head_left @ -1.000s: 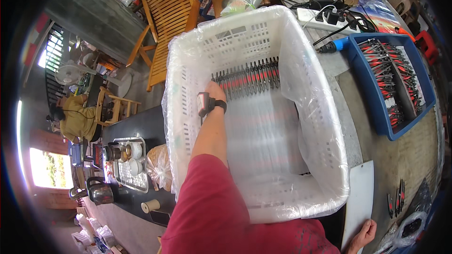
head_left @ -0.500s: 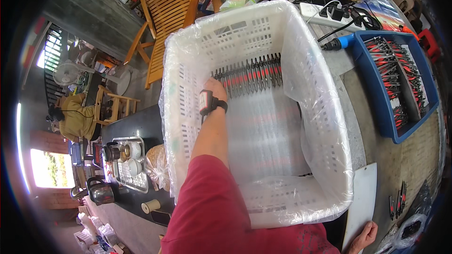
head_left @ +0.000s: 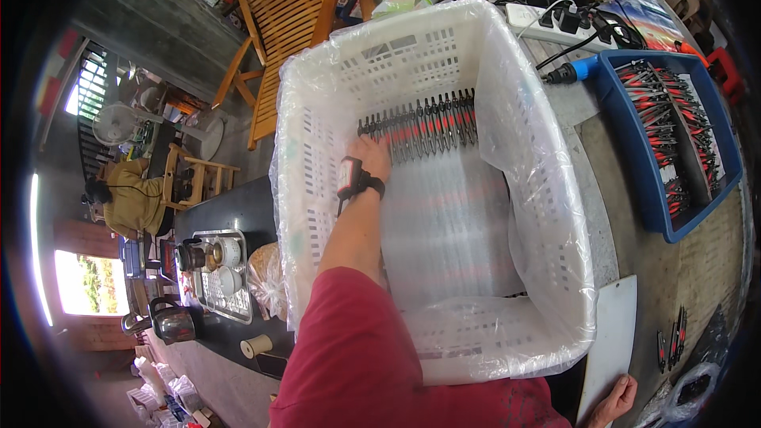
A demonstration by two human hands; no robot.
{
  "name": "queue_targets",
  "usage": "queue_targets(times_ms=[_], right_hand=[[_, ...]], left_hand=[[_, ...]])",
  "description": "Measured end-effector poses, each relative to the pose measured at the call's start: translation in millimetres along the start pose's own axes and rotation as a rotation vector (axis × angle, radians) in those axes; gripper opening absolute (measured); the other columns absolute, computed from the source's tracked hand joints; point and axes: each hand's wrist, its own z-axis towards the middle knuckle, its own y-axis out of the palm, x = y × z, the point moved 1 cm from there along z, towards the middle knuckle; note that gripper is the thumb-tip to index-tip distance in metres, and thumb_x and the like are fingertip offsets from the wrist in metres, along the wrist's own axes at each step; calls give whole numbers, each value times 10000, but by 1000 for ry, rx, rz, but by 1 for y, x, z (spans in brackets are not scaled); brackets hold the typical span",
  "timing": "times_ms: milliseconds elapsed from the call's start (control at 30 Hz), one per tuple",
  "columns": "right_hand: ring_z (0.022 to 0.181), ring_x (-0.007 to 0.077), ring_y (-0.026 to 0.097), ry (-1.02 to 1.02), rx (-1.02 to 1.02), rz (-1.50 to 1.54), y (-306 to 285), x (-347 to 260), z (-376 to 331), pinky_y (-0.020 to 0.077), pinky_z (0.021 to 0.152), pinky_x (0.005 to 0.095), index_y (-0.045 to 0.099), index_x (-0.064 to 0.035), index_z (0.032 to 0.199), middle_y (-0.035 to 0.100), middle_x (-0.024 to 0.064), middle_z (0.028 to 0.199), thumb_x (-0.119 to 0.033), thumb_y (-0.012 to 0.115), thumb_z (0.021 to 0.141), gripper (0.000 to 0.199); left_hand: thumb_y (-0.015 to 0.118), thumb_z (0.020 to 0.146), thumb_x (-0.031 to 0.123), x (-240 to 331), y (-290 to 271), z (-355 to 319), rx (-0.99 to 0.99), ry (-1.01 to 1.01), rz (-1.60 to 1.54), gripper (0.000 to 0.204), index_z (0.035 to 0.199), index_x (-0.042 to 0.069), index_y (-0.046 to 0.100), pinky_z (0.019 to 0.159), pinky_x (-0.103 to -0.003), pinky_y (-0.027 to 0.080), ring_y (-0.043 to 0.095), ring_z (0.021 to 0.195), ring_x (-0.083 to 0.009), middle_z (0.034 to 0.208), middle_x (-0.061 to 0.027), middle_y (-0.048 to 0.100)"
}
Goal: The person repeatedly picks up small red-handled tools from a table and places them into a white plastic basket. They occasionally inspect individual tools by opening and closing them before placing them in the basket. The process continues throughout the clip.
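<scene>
Inside the white crate (head_left: 476, 47), the outstretched left hand (head_left: 372, 160) rests on the pliers (head_left: 428, 123), grip state unclear.

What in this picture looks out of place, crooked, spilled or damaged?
Nothing stands out. The pliers lie in one even row at the far end of the lined white crate, where the left hand touches them. More pliers sit in orderly rows in the blue tray. The right hand rests by a white board.
</scene>
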Motion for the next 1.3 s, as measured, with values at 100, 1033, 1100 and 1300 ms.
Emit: queue_targets(times_ms=[100,1033,1100,1300], right_hand=[[702,199,528,-10,-5,-34,0,0,0,458,664,328,600,61,847,611,116,775,-115,559,869,181],[650,209,511,-107,9,-3,-1,0,1,449,622,343,597,65,829,596,118,722,-109,561,868,182],[652,207,515,-107,11,-3,-2,-1,0,452,622,339,599,63,831,596,117,722,-107,563,868,178],[658,203,526,-126,5,50,-2,-2,0,460,627,334,602,56,840,602,115,731,-103,568,867,166]], left_hand=[[458,892,384,1,2,3,-23,-18,11,445,941,-53,525,820,-473,390,499,908,-398,973,-238,549],[418,888,473,16,-2,-14,-130,-59,109,603,1055,-98,519,866,-433,383,465,992,-356,1092,-245,504],[419,879,507,21,-11,-13,-207,-121,80,656,1113,-101,489,907,-436,358,415,1064,-343,1155,-230,461],[505,829,251,38,-47,-11,-288,306,214,292,966,26,630,804,-471,438,568,899,-373,950,-229,601]])
